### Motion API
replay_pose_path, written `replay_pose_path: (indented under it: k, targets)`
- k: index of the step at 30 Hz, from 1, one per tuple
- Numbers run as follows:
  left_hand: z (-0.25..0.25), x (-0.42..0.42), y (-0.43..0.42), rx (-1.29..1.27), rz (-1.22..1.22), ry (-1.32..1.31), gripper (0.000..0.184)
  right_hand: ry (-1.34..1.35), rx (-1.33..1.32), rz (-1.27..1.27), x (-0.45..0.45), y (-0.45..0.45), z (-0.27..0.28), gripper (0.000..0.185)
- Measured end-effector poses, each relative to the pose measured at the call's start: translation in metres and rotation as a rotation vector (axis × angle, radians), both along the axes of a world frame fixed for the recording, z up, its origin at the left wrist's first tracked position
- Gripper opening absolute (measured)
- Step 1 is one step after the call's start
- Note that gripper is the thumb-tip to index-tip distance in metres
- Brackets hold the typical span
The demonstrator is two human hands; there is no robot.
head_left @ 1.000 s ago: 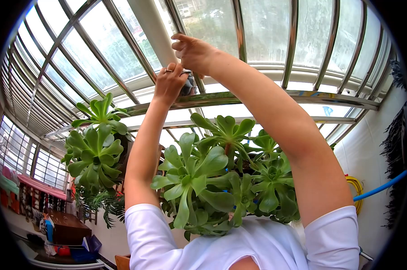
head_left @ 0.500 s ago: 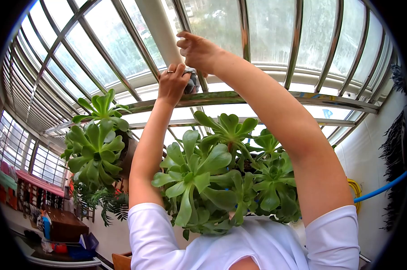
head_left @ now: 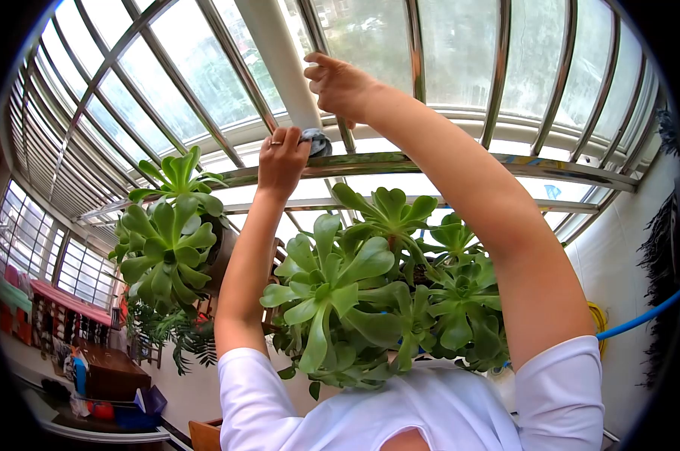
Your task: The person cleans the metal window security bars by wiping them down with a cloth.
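Observation:
A grey cloth [head_left: 316,142] is bunched in my left hand [head_left: 283,159], whose fingers wrap round it just above the horizontal metal rail [head_left: 400,161]. Up and to the right, my right hand [head_left: 338,89] is curled beside an upright metal bar [head_left: 317,37]; whether its fingers grip the bar or anything else is hidden. Below my arms spreads a large green succulent [head_left: 325,289]. Another succulent [head_left: 168,252] hangs over its pot left of my left forearm.
Window panes [head_left: 460,52] stand behind the bars. At the right are a blue hose [head_left: 640,314], a yellow coil [head_left: 598,319] and dark fringed bristles [head_left: 658,255]. A brown chest [head_left: 114,372] and a pink-topped rack [head_left: 73,304] stand at the lower left.
My left hand and the cloth have moved down slightly, away from my right hand, towards the rail. The right hand keeps its curled shape. The view has shifted a little.

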State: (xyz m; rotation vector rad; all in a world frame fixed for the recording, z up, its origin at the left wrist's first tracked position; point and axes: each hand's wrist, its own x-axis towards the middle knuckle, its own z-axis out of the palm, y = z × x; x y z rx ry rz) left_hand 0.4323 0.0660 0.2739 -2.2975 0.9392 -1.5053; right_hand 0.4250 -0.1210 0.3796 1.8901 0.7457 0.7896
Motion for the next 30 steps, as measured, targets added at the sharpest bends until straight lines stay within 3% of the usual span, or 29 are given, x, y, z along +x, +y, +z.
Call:
replay_pose_path:
  k: [5, 11, 14, 17, 19, 23, 25, 30]
  targets:
    - [0.007, 0.025, -0.017, 0.013, -0.11, 0.076, 0.01, 0.033, -0.013, -0.022, -0.001, -0.001, 0.002, 0.031]
    - [0.011, 0.039, -0.035, 0.073, 0.002, 0.287, 0.01, 0.041, 0.013, -0.037, 0.006, 0.0, -0.002, 0.028]
    - [0.017, 0.038, -0.04, 0.135, 0.094, 0.216, 0.009, 0.067, 0.033, -0.002, 0.001, -0.001, 0.001, 0.026]
    - [0.027, 0.043, -0.031, 0.006, 0.119, -0.167, 0.009, 0.026, -0.003, 0.015, 0.004, -0.002, -0.001, 0.024]
    - [0.044, 0.039, -0.024, -0.126, 0.033, -0.225, 0.014, 0.048, -0.006, 0.029, 0.001, -0.003, 0.003, 0.026]
    - [0.025, 0.043, -0.024, 0.113, 0.145, -0.147, 0.017, -0.009, 0.039, 0.061, 0.004, -0.002, -0.001, 0.03]
    - [0.012, 0.044, -0.013, 0.196, 0.048, -0.144, 0.014, 0.038, 0.012, 0.021, -0.001, -0.003, 0.002, 0.029]
    - [0.025, 0.046, -0.01, 0.023, 0.296, -0.393, 0.014, 0.037, -0.024, -0.001, 0.002, -0.001, 0.002, 0.029]
